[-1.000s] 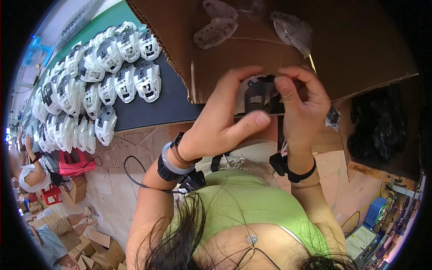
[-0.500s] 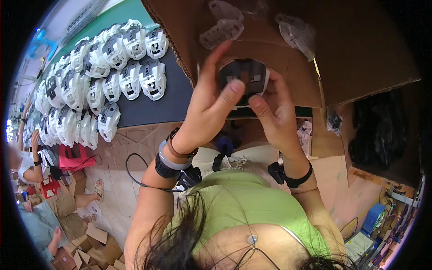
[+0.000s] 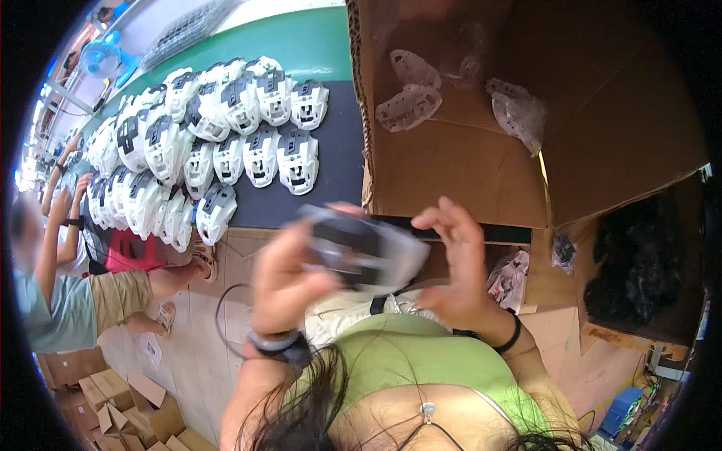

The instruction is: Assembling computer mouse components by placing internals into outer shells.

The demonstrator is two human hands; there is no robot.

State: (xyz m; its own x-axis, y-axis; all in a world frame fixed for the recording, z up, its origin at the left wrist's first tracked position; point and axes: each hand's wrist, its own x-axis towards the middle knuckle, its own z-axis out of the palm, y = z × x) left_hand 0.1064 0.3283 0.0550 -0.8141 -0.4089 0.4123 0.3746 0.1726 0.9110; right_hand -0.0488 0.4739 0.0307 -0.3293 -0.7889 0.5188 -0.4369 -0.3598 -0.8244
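My left hand [image 3: 284, 279] grips a white-and-black plastic shell [image 3: 365, 252], which is tilted and blurred by motion in front of my body. To its right my right hand [image 3: 460, 263] is open, fingers apart and slightly curled, with nothing in it. Many similar white shells with dark panels [image 3: 301, 161] stand in overlapping rows on the dark mat [image 3: 335, 113] to the left. Straight ahead, a large cardboard box [image 3: 451, 180] has several clear plastic pieces in it, among them a white wrapped part [image 3: 517, 113].
On the right is another carton with black wrapped items [image 3: 639, 248]. At the far left a person in a light blue shirt [image 3: 60, 308] sits by the table. Opened cartons [image 3: 128, 406] lie on the floor at lower left. A blue fan [image 3: 105, 59] stands far left.
Both hands have come back from the box toward my body. The right hand has let go of the shell; the left still holds it, now tilted and moved left. The view has shifted.
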